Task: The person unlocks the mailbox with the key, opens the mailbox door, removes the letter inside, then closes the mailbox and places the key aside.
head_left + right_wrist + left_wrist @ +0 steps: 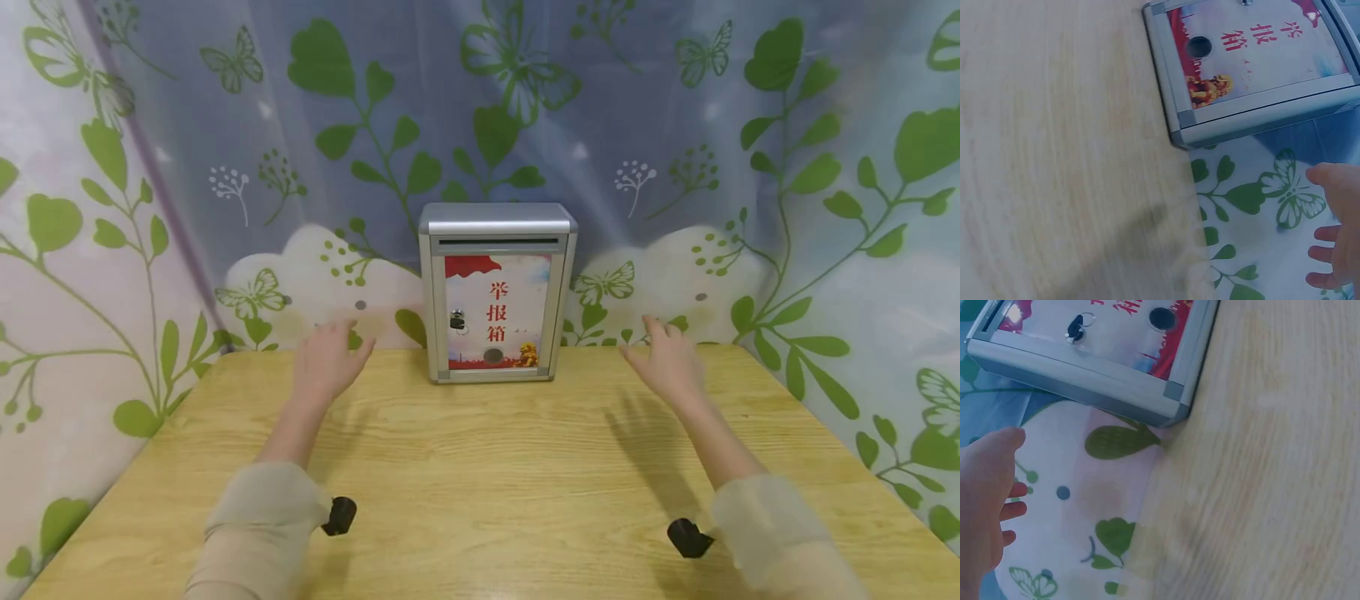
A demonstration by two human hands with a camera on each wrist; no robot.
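A silver metal report box [498, 300] stands upright at the back of the table, with a slot along its top and red characters on its front panel. In its lock sits a key [457, 320] with a ring, seen close up in the left wrist view as a black-headed key [1075, 328]. My left hand [327, 360] hovers above the table to the left of the box, holding nothing, its thumb apart from the fingers. On the other side my right hand [672, 360] is held out likewise, bare, with fingers loosely extended. Neither hand touches the box.
The wooden table [465, 492] reaches back to a curtain [360, 108] printed with green leaves and butterflies, which hangs close behind the box and down both sides. Small black devices [341, 515] are worn at both sleeve cuffs.
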